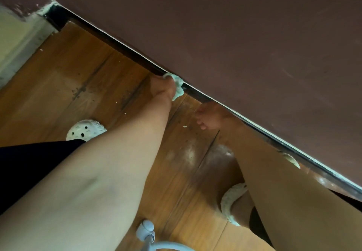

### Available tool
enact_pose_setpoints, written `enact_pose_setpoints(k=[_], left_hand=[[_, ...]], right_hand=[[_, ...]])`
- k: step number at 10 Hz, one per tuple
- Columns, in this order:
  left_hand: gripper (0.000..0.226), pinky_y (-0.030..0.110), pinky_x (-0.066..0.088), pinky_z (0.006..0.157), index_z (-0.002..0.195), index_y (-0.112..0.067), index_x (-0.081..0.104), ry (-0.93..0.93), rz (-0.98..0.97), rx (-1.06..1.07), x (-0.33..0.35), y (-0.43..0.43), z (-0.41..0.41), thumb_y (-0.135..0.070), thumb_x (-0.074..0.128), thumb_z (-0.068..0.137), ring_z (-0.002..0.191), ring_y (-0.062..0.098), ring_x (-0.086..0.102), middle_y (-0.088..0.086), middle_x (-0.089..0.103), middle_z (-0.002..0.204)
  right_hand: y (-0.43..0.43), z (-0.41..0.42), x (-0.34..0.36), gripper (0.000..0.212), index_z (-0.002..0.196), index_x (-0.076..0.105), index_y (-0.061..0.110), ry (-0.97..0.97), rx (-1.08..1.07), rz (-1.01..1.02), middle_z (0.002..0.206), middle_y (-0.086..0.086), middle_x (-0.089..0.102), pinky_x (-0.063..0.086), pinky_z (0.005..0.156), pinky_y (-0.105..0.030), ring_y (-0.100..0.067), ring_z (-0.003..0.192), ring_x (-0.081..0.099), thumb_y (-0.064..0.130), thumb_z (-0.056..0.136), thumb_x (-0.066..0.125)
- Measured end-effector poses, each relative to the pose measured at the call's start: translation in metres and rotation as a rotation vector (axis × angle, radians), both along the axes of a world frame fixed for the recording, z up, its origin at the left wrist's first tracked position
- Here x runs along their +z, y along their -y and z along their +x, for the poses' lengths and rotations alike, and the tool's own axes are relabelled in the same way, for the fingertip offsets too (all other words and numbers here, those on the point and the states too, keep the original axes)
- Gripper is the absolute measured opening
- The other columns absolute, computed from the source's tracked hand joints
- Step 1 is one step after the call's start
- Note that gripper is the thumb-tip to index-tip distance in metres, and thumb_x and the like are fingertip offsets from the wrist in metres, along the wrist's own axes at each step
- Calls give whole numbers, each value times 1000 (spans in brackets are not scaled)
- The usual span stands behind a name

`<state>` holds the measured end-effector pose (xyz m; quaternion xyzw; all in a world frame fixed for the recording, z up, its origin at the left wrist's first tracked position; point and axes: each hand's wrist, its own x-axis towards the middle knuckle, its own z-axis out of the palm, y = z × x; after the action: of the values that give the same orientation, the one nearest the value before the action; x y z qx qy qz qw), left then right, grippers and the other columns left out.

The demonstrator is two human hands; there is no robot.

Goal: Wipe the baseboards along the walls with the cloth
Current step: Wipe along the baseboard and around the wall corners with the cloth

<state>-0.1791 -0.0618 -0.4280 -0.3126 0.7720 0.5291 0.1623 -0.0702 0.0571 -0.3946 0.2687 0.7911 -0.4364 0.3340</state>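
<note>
Mid-wipe, judging by pose. Nearest: white perforated clog (86,130) on wood floor (78,78), well back from L fingers and off to their left. Farther out: R hand (208,116), fingers loosely curled w/ nothing in them, just beside the dark baseboard (123,51); idle or bracing, can't tell which. Farther still: L hand (161,91) at end of outstretched forearm, fingers curled tight round a bunched pale-green cloth (178,90), pressing it to the baseboard at foot of maroon wall (244,39); can't see exact contact patch behind the wad. No visible diff in cleanliness btwn strip beyond L fingers toward far corner and strip back by R fingers, so can't judge progress or wipe direction from this view. Next move prob. calls for sliding the wad along the strip w/ even pressure, riding the top lip by the pale seam as well as the face, then shuffling feet to follow the wall. Re cloth vs fingers: bulk of it bulging out on wall side and to right of L fingers, top edge looped over the fingertips, short tail dropping toward floor below the hand. Pale crumbs (184,126) on floor btwn both sets of fingers, nearer the R ones; likely worth a sweep after.
</note>
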Motion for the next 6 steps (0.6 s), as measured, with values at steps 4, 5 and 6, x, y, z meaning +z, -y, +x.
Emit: enact_pose_setpoints(k=[4,5,6], left_hand=[[12,48,63,76,81,-11,65,125,294,-45,-16,-11,23,-15,54,82,82,32,75,15,74,93],[23,46,62,80,87,-8,68,105,279,28,-14,-3,16,-15,46,89,73,25,71,11,73,86],[27,45,63,80,99,-8,68,132,322,-6,-7,-7,25,-12,42,97,81,26,73,14,74,96]], right_hand=[[-27,30,0,8,92,67,15,27,-561,-201,89,-11,74,56,76,-34,-25,77,73,21,95,62],[-36,36,1,12,100,66,15,38,-619,-166,90,-7,76,57,77,-34,-24,82,75,24,98,58],[-36,39,3,13,104,65,16,19,-662,-174,91,-7,76,58,79,-35,-24,84,75,23,98,57]])
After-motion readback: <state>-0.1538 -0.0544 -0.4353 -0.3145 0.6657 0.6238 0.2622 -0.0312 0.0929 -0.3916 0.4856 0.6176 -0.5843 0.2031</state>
